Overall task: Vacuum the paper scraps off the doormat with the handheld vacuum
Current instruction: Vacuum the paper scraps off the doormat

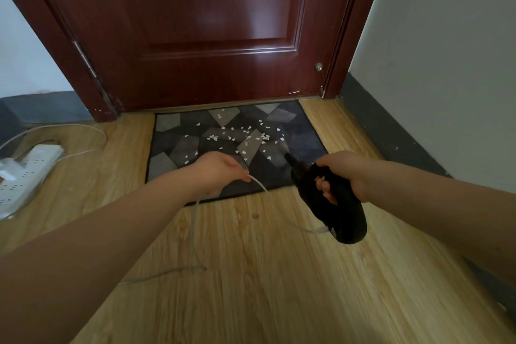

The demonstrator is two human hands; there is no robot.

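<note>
Two bare forearms reach in from the lower corners, with no sleeve showing on either up to the frame's edge. Neither wrist carries a watch, band or bracelet, and no gloves cover the hands. The left hand (pixel 216 172) shows no ring on the fingers that can be seen. The right hand (pixel 342 173) has short, rounded fingernails with a pale, glossy look; whether that is polish cannot be told. The rest of the person lies outside the view.

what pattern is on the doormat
Doormat: angular patches of grey, beige and dark blue-black, seen in the head view.
</note>
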